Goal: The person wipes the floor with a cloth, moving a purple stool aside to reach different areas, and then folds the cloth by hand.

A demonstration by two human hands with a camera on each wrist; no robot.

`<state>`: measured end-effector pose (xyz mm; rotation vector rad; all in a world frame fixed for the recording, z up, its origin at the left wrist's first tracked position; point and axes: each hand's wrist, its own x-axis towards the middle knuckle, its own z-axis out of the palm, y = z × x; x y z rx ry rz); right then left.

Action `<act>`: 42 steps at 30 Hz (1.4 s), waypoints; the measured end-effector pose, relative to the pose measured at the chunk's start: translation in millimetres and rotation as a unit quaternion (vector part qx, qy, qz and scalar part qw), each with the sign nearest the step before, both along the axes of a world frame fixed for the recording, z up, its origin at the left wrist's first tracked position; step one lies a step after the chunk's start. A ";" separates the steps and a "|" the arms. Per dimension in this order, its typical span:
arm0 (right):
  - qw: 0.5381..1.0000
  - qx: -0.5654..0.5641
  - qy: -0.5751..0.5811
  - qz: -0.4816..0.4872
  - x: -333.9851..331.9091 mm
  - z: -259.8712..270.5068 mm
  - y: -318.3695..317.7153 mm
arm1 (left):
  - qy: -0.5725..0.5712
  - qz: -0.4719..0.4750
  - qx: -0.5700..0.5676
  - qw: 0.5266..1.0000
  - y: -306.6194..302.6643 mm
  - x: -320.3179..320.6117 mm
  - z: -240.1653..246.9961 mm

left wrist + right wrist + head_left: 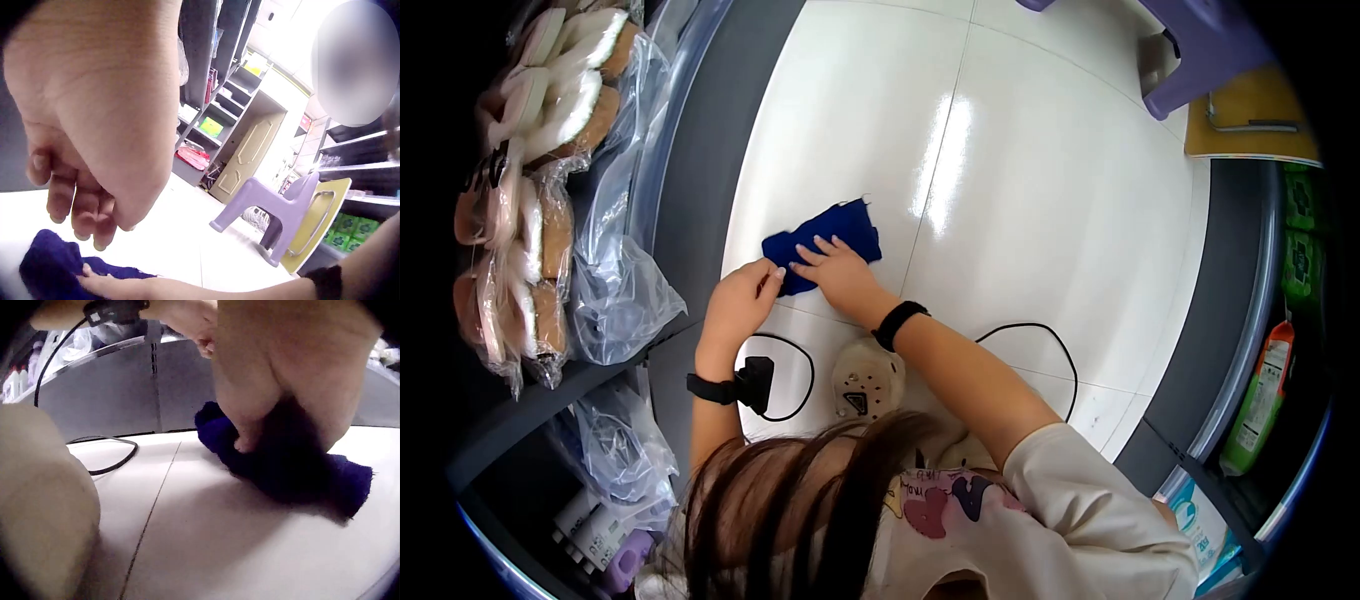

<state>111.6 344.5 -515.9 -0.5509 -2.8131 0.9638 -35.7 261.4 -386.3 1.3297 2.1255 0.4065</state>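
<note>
A dark blue cloth [855, 228] lies bunched on the white tiled floor, also seen in the left wrist view [47, 262] and the right wrist view [350, 481]. My right hand [843, 277] rests on it with fingers spread in the head view. My left hand [745, 295] is at the cloth's left edge, thumb near the fingertips; in the left wrist view this hand [87, 137] hangs above the cloth with loosely bent fingers and nothing seen between them. The right palm [287, 369] hides the middle of the cloth in the right wrist view.
Shelves stand on both sides, with wrapped slippers [540, 210] and clear plastic bags [615, 300] at the left and green packs [1262, 400] at the right. A purple stool [1200, 50] is at the upper right. A black cable [1060, 345] and a shoe [868, 380] are near the body.
</note>
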 end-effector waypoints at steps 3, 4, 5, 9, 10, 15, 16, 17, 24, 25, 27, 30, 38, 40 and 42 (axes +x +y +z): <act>0.994 0.017 -0.014 0.107 11.5 -5.1 15.7 | 0.012 0.012 -0.003 1.000 -0.4 0.5 7.3; 0.986 0.023 -0.048 0.155 19.3 7.7 25.9 | 0.006 0.022 0.009 1.000 -4.3 1.3 5.3; 0.981 0.023 -0.057 0.182 27.7 6.7 32.1 | 0.007 0.024 0.003 1.000 -8.5 3.1 4.0; 0.953 0.019 -0.118 0.279 72.3 23.4 63.4 | 0.004 0.037 -0.019 0.999 -25.2 8.9 2.5; 0.951 0.021 -0.125 0.282 88.5 33.2 71.5 | 0.002 0.039 -0.023 0.999 -28.9 9.5 0.5; 0.962 -0.040 -0.154 0.220 199.4 48.2 101.2 | -0.002 0.038 -0.034 0.999 -30.8 9.3 -1.2; 0.962 -0.053 -0.171 0.206 222.0 53.7 105.0 | 0.001 0.033 -0.025 0.999 -30.4 8.7 -2.6; 0.961 -0.065 -0.188 0.190 244.9 58.5 108.1 | 0.003 0.027 -0.016 1.000 -28.2 8.5 -3.4; 0.940 -0.136 -0.312 0.036 385.5 89.3 92.8 | -0.032 -0.018 -0.027 0.999 -9.0 20.2 -13.5; 0.935 -0.144 -0.323 0.017 402.1 89.3 85.4 | -0.035 -0.025 -0.026 0.999 -7.3 22.2 -14.0; 0.929 -0.157 -0.334 -0.007 424.4 88.0 73.8 | -0.036 -0.037 -0.035 0.998 -4.6 24.7 -12.4; 0.926 -0.160 -0.342 -0.010 445.6 90.7 68.4 | -0.040 -0.047 -0.027 0.998 -8.7 25.1 -15.7; 0.908 -0.207 -0.364 -0.028 471.8 87.9 50.9 | -0.046 -0.033 -0.037 0.998 -24.3 23.9 -17.1; 0.887 -0.232 -0.399 -0.014 485.2 86.6 48.7 | -0.055 -0.045 -0.034 0.997 -27.3 25.7 -17.1; 0.865 -0.245 -0.438 -0.003 495.0 90.7 41.9 | -0.070 -0.047 -0.034 0.996 -29.5 27.3 -17.2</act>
